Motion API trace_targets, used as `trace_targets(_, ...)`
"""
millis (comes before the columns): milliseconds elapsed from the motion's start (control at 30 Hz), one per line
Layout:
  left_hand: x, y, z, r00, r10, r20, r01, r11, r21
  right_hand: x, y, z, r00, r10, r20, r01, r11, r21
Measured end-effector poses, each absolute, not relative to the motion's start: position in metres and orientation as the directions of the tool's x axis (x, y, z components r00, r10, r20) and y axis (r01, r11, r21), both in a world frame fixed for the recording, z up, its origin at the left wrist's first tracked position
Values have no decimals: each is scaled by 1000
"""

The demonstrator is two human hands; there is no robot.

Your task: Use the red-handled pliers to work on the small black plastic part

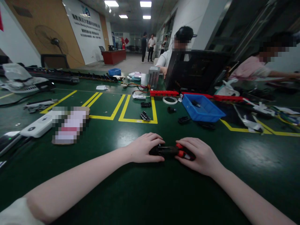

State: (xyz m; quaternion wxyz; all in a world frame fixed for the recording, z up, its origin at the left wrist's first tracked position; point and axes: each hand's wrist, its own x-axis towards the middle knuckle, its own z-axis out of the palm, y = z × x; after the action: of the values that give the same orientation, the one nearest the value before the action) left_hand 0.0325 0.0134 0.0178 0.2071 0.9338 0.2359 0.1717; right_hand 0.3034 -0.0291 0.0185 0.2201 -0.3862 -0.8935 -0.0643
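From my end this looks like a repair workshop set up in an office hall: I see a green table with yellow tape, a blue bin, small black parts and a wired metal box; behind, wall lettering, a red desk and ceiling lights.

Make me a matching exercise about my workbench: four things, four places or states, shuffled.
Things
1. Dark hand tool with red grips
2. Large blue rectangular plastic bin
3. Flat white ring
4. Silver box-shaped metal unit

Places or states
A. Standing beside the large upright black panel
B. Held in the right hand
C. Lying flat on the green table
D. Holding a small dark part

Pairs: 1-B, 2-D, 3-C, 4-A
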Motion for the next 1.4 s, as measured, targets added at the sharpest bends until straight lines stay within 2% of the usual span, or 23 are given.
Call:
trace_targets(267, 34, 14, 11, 823, 525, 216, 385, -795, 468, 309, -28, 17, -594, 584, 553, 720, 692, 42)
trace_targets(467, 35, 11, 12, 816, 532, 224, 391, -795, 464, 310, -27, 15, -604, 569, 558, 734, 670, 110)
trace_targets(833, 37, 11, 4, 818, 503, 279, 366, -829, 423, 310, -28, 11, -553, 648, 523, 765, 644, 10)
trace_targets(1000, 37, 8, 2, 844, 431, 319, 297, -871, 391, 308, -33, 13, -569, 678, 465, 778, 628, 36)
trace_targets(1167, 37, 6, 2, 856, 419, 304, 290, -875, 389, 306, -34, 13, -613, 661, 432, 757, 647, 85)
trace_targets(1400, 37, 6, 1, 857, 424, 292, 288, -866, 409, 305, -34, 10, -612, 637, 470, 741, 670, 57)
